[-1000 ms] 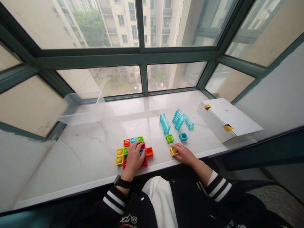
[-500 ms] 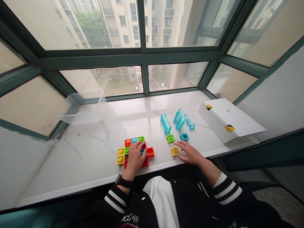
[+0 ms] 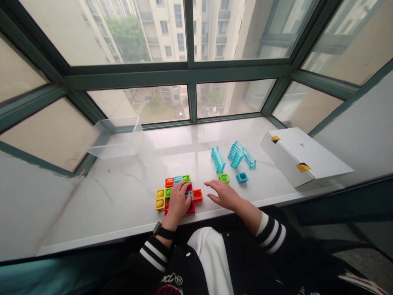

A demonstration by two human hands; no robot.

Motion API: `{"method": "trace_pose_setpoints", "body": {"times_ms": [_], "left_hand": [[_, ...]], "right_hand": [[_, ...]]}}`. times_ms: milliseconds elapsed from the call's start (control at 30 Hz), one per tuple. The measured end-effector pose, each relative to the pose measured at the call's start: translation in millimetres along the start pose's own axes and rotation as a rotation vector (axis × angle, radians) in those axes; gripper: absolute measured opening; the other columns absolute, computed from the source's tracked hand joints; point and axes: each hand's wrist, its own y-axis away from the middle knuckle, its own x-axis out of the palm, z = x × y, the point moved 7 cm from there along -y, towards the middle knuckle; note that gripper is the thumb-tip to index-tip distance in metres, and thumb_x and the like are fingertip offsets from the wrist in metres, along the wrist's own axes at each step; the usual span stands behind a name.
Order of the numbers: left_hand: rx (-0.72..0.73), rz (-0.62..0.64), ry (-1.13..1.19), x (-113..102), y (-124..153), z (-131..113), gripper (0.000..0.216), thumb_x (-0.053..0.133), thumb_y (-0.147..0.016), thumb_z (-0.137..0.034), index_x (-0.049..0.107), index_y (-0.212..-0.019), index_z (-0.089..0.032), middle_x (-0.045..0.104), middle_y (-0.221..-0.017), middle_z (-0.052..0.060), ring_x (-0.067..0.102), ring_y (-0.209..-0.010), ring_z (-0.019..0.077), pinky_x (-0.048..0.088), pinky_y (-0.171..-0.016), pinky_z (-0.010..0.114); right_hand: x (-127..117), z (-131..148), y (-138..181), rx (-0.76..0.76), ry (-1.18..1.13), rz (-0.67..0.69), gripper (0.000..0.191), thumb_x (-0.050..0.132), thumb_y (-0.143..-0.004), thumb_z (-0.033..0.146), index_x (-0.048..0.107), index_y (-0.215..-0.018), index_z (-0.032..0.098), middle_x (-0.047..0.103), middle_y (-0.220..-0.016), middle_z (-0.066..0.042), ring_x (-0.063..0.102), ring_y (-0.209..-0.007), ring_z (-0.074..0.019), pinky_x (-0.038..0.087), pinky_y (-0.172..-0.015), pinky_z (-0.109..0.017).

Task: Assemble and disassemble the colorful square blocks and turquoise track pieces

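A flat cluster of joined coloured blocks [image 3: 161, 198], orange, blue, green, yellow and red, lies near the front edge of the white marble sill [image 3: 123, 196]. My left hand [image 3: 179, 200] rests on the cluster with its fingers curled over the middle blocks. My right hand [image 3: 225, 194] hovers just right of the cluster, fingers stretched towards it and apart. The small yellow block seen before does not show; my right hand covers where it lay. A green block [image 3: 224, 178] and a blue block [image 3: 242, 178] sit just beyond my right hand.
Several turquoise ribbed pieces [image 3: 235, 155] lie further back on the sill. A white box [image 3: 302, 157] with yellow tape is at the right. A clear plastic tub [image 3: 118, 137] stands at the back left by the window.
My right hand has left the yellow block's spot and moved left towards the cluster, and the yellow block has gone out of sight. My left hand stays on the cluster. The view shifted slightly.
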Motion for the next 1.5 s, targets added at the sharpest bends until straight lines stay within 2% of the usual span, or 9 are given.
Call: {"method": "trace_pose_setpoints", "body": {"times_ms": [100, 167, 300, 500, 833, 1133, 1267, 1400, 1500], "left_hand": [[-0.001, 0.008, 0.005, -0.6, -0.5, -1.7, 0.031, 0.059, -0.092, -0.016, 0.068, -0.12, -0.024, 0.067, -0.129, 0.012, 0.061, -0.124, 0.0317, 0.046, -0.113, 0.055], [-0.002, 0.009, 0.01, -0.9, -0.7, -2.2, 0.023, 0.059, -0.093, -0.016, 0.069, -0.112, -0.025, 0.068, -0.127, 0.011, 0.061, -0.123, 0.0309, 0.047, -0.111, 0.053], [-0.006, 0.009, 0.019, -0.5, -0.5, -1.5, 0.014, 0.059, -0.094, -0.016, 0.068, -0.102, -0.024, 0.068, -0.124, 0.01, 0.061, -0.12, 0.0299, 0.048, -0.109, 0.052], [-0.014, 0.008, 0.02, -0.5, -0.3, -1.3, 0.013, 0.057, -0.095, -0.016, 0.066, -0.1, -0.024, 0.067, -0.126, 0.01, 0.06, -0.121, 0.031, 0.048, -0.109, 0.054], [-0.009, 0.019, -0.012, 1.5, -0.7, -2.3, 0.013, 0.054, -0.096, -0.015, 0.065, -0.097, -0.023, 0.066, -0.127, 0.012, 0.06, -0.121, 0.0311, 0.048, -0.11, 0.055], [-0.008, 0.016, -0.022, 2.2, -0.9, -0.7, 0.012, 0.056, -0.096, -0.016, 0.064, -0.097, -0.023, 0.067, -0.126, 0.012, 0.06, -0.12, 0.0315, 0.049, -0.107, 0.054], [-0.016, 0.018, -0.02, 1.8, -1.3, -1.5, 0.013, 0.055, -0.095, -0.015, 0.064, -0.096, -0.024, 0.067, -0.127, 0.012, 0.06, -0.12, 0.0316, 0.049, -0.109, 0.055], [-0.019, 0.011, -0.025, -0.1, -1.4, -3.8, 0.014, 0.055, -0.095, -0.014, 0.064, -0.095, -0.024, 0.067, -0.126, 0.012, 0.06, -0.119, 0.0319, 0.049, -0.109, 0.055], [-0.015, 0.008, -0.015, -2.1, -1.4, -5.4, 0.014, 0.054, -0.096, -0.016, 0.065, -0.096, -0.024, 0.066, -0.126, 0.012, 0.06, -0.12, 0.0319, 0.049, -0.109, 0.055]], "right_hand": [[31.0, 6.5, -17.1, 0.052, 0.051, 0.103, 0.056, 0.071, -0.093, 0.021, 0.059, -0.147, 0.018, 0.068, -0.138, -0.015, 0.064, -0.128, -0.0299, 0.051, -0.112, -0.046], [46.8, 7.6, -24.4, 0.084, 0.066, 0.149, 0.053, 0.071, -0.093, 0.019, 0.061, -0.144, 0.017, 0.069, -0.136, -0.016, 0.066, -0.126, -0.0289, 0.052, -0.11, -0.043], [59.6, 5.5, -30.0, 0.134, 0.057, 0.176, 0.043, 0.071, -0.093, 0.018, 0.068, -0.136, 0.019, 0.072, -0.129, -0.013, 0.07, -0.118, -0.0261, 0.052, -0.106, -0.037], [58.0, 4.5, -28.2, 0.104, 0.028, 0.162, 0.037, 0.071, -0.092, 0.014, 0.072, -0.129, 0.02, 0.073, -0.127, -0.013, 0.071, -0.114, -0.0262, 0.053, -0.101, -0.037], [62.0, 1.0, -23.1, 0.115, 0.021, 0.14, 0.043, 0.069, -0.092, 0.013, 0.07, -0.133, 0.024, 0.071, -0.131, -0.01, 0.07, -0.115, -0.0247, 0.053, -0.101, -0.035], [63.6, 4.8, -22.2, 0.142, 0.071, 0.148, 0.039, 0.067, -0.094, 0.015, 0.069, -0.132, 0.024, 0.071, -0.129, -0.011, 0.069, -0.115, -0.0259, 0.053, -0.1, -0.035], [60.7, -0.9, -21.4, 0.221, 0.116, 0.124, 0.036, 0.068, -0.094, 0.015, 0.068, -0.13, 0.021, 0.069, -0.125, -0.014, 0.068, -0.113, -0.0273, 0.054, -0.1, -0.037], [42.2, -9.1, -22.4, 0.236, 0.037, 0.004, 0.042, 0.067, -0.093, 0.011, 0.064, -0.133, 0.018, 0.067, -0.13, -0.017, 0.067, -0.119, -0.0292, 0.053, -0.106, -0.043], [24.7, -10.7, -22.8, 0.194, -0.251, -0.14, 0.043, 0.066, -0.095, 0.016, 0.061, -0.137, 0.021, 0.067, -0.134, -0.014, 0.069, -0.117, -0.0264, 0.055, -0.107, -0.046]]}}
